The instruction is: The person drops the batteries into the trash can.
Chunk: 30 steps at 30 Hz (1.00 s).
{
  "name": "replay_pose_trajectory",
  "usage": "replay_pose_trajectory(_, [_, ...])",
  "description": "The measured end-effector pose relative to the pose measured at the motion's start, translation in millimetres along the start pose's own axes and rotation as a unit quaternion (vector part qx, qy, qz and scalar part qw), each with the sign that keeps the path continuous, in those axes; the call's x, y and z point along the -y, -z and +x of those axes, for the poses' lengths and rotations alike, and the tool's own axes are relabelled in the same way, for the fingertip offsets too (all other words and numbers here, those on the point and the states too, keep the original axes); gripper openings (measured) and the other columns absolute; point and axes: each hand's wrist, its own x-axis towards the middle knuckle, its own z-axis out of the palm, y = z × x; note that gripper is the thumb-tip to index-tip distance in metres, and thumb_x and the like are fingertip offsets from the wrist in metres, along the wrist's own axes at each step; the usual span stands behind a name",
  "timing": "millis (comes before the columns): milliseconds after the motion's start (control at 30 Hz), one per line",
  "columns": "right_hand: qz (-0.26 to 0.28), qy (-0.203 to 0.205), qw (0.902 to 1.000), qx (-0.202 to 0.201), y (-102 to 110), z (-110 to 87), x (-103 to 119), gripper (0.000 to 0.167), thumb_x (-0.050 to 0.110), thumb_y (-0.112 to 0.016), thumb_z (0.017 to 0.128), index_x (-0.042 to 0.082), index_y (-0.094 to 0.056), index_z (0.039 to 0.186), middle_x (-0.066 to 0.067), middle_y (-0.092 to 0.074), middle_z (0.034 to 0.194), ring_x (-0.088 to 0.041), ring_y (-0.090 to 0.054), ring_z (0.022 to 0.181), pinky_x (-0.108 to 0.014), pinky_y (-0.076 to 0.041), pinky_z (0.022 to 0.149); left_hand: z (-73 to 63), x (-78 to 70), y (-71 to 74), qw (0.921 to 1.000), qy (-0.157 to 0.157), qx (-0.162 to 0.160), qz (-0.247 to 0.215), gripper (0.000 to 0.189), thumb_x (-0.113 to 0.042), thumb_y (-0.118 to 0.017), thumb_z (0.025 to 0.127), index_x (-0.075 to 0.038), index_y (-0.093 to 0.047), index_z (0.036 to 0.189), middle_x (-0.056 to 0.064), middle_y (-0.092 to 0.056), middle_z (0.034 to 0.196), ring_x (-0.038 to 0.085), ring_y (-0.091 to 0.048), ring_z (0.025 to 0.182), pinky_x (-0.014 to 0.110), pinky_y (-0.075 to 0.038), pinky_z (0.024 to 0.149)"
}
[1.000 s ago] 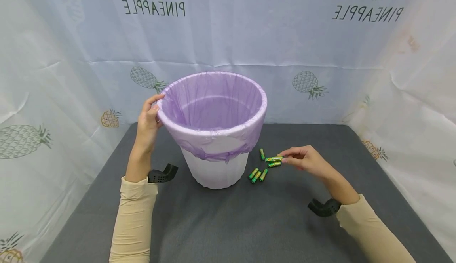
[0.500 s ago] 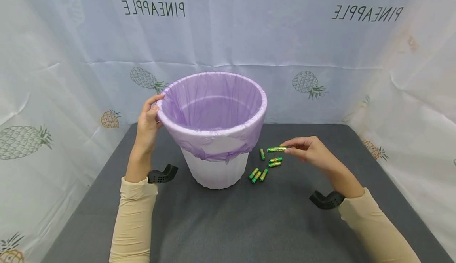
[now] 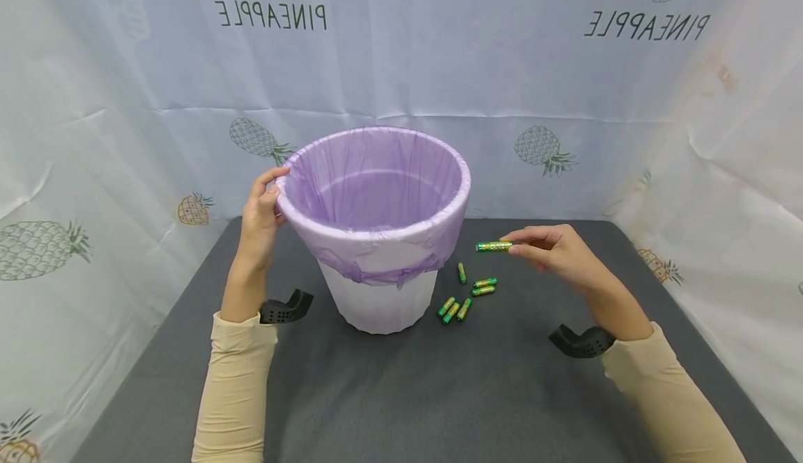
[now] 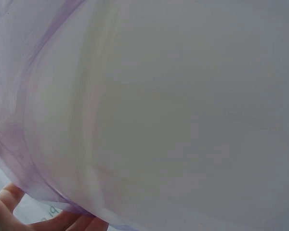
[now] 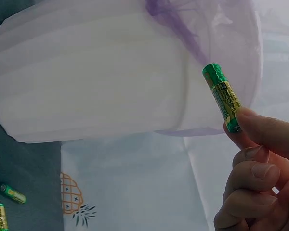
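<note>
Apparently illegible battery label [image 5: 226,99], mirrored “PINEAPPLE” lettering [image 3: 272,14] behind

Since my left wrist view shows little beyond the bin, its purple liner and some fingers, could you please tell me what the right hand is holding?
Observer: The right hand pinches a green-and-gold battery by one end.
Operator: Thank you; is it above the opening of the bin?
Observer: No, in the head view it is held in the air to the right of the bin.
Operator: And could you say whether more batteries are about?
Observer: Yes, six more lie on the dark table, to the bin's right: a group of three, a pair and a single one.
</note>
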Motion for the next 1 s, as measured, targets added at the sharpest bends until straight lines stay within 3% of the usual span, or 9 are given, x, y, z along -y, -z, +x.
replay_pose_trajectory(500, [0.013,0.034,0.9991,-0.02,7,6.1,23,0.026,0.0,-0.061,0.09,0.018,-0.073,0.103,0.005,-0.039,0.056,-0.019,-0.031,0.051,-0.032,-0.028,0.046,-0.4,1.3,1.1,1.0,-0.003,0.004,0.002,0.031,-0.019,-0.036,0.097,-0.021,-0.052,0.124,-0.014,-0.056,0.078,-0.002,-0.055,0.07,0.014,-0.05,0.066])
replay_pose_trajectory(1000, [0.029,0.071,0.9964,-0.036,13,13.7,46,0.023,-0.002,-0.061,0.089,0.01,-0.073,0.104,0.007,-0.045,0.059,-0.016,-0.033,0.052,-0.032,-0.027,0.048,0.2,2.8,1.0,0.9998,-0.007,0.007,-0.015,0.03,-0.018,-0.035,0.098,-0.022,-0.052,0.122,-0.014,-0.056,0.079,-0.002,-0.057,0.071,0.014,-0.05,0.066])
